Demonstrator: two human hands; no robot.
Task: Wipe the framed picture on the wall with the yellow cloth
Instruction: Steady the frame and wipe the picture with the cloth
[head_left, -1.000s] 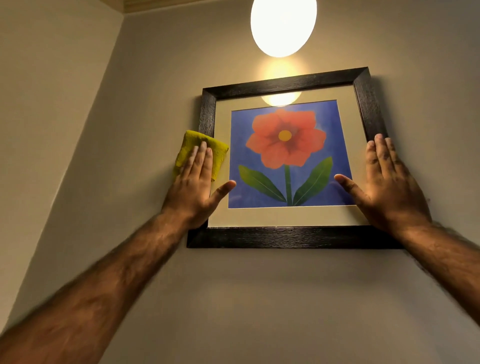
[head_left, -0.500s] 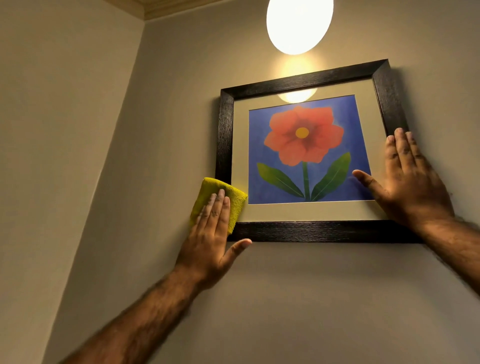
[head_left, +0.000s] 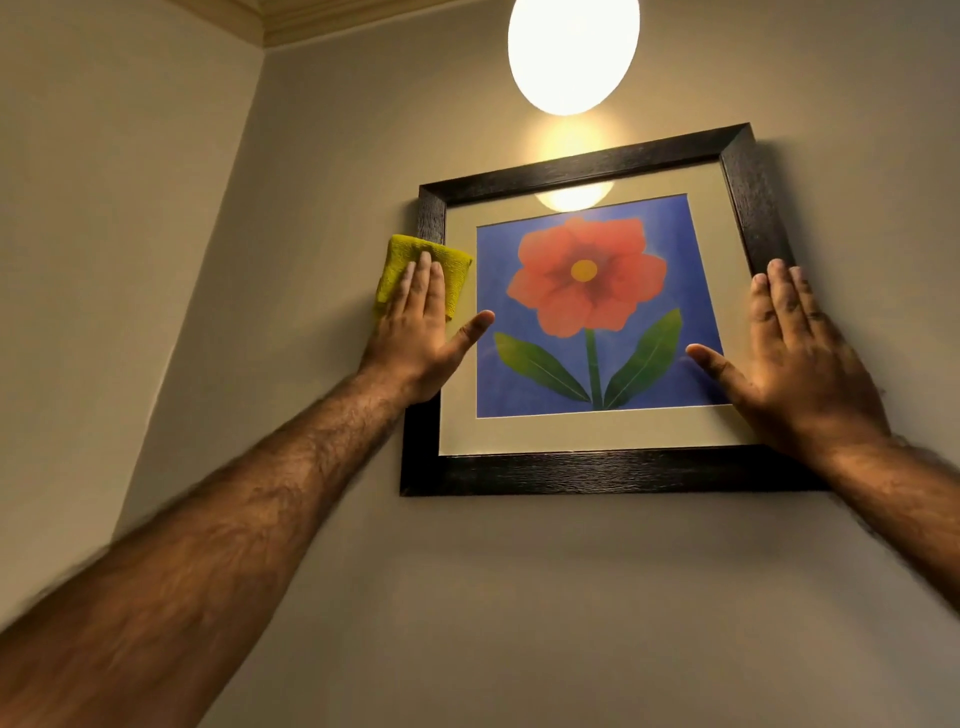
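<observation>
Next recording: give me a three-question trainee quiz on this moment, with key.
1. True or false: the left hand presses the yellow cloth against the left side of the framed picture.
2. Which hand lies flat on the frame with no cloth? A) left hand B) right hand
3. Fill in: the lamp above is mirrored in the glass near the ___ edge.
Key: 1 true; 2 B; 3 top.

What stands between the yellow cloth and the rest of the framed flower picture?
Nothing visible. The left hand presses the folded yellow cloth on the left edge of the dark wooden framed picture; the glass beside it is bare. The right hand lies flat over the lower right corner.
</observation>
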